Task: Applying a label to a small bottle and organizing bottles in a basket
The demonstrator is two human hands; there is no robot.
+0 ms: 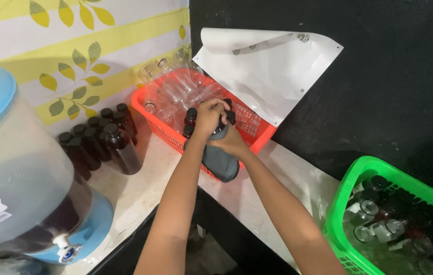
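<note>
Both hands meet over the near edge of the red plastic basket (257, 133). Left hand (209, 115) sits on top, fingers curled shut over the cap end of a dark bottle (221, 127), mostly hidden. Right hand (231, 142) is just below, fingers wrapped around the same bottle through a grey cloth (221, 162); cloth hangs down over the basket's front rim onto the pale counter (140, 193)

Bottle is upright or near it, exact tilt can't tell, held at the basket's near side, touching both hands

Inside basket: clear empty plastic bottles (175, 91) piled toward the back, a few dark capped bottles (191, 119) at the front just beside the hands. Curled white paper sheet (267, 71) lies against the black wall behind the basket

Left of basket: cluster of dark filled bottles with black caps (102, 140) standing on the counter. Further left, large translucent dispenser (23, 183) with blue lid and a small tap low down

Lower right: green plastic basket (351, 186) with more bottles, well apart from the hands
</note>
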